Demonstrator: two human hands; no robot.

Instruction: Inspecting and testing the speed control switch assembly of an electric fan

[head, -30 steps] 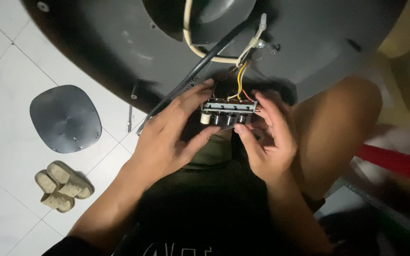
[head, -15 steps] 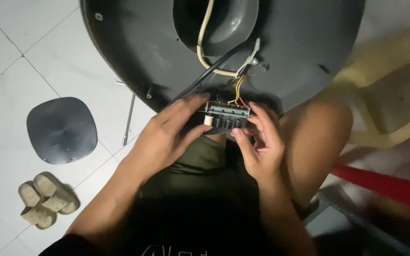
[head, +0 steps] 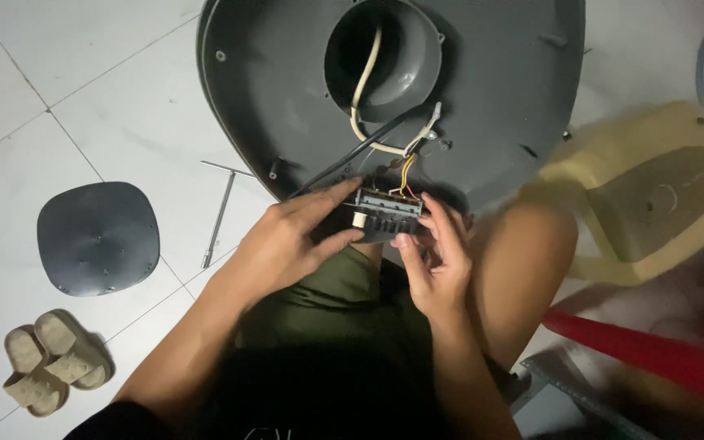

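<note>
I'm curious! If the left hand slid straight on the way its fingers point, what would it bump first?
Probably the right hand, just past the switch block that the left hand holds; depth is unclear.

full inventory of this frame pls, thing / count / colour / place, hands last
fan base shell: 1, dark grey, upside down on the floor at top centre, round opening in it
switch block: 1, dark with a pale button, held between both hands at the shell's near edge
wires: several, yellow, red and white, from switch block into the shell
power cord: 1, cream, runs through the opening
cover plate: 1, dark grey, floor at left
T-handle tool: 1, metal, floor beside the shell
sandals: 1 pair, beige, lower left
plastic stool: 1, pale yellow, right
red object: 1, lower right, blurred
left hand: grips switch block
right hand: grips switch block
</note>
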